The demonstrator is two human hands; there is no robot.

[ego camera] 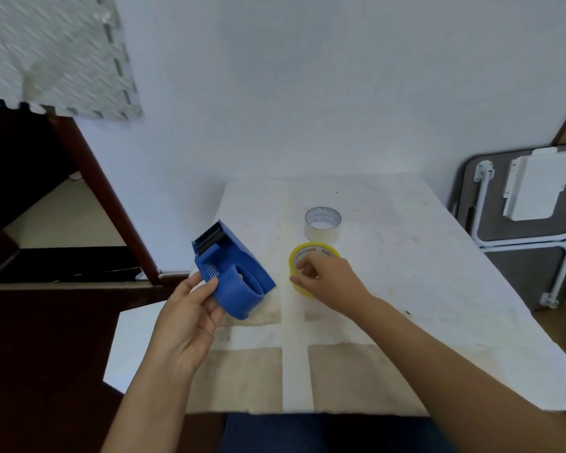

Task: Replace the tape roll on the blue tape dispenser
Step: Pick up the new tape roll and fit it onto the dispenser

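My left hand (190, 317) gripped the dispenser (232, 273) above the desk (422, 282) edge, my right hand (324, 277) pinched the yellow roll (311, 253) lying near the clear roll (322, 227); risk: loose pinch drops it, or it mounts backwards.

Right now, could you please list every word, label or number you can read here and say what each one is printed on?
"CHINA": inner core of the yellow tape roll, under the right hand.
More letters beside it on the core: partly hidden and blurred, unreadable.
Blue tape dispenser, clear tape roll: no readable text.
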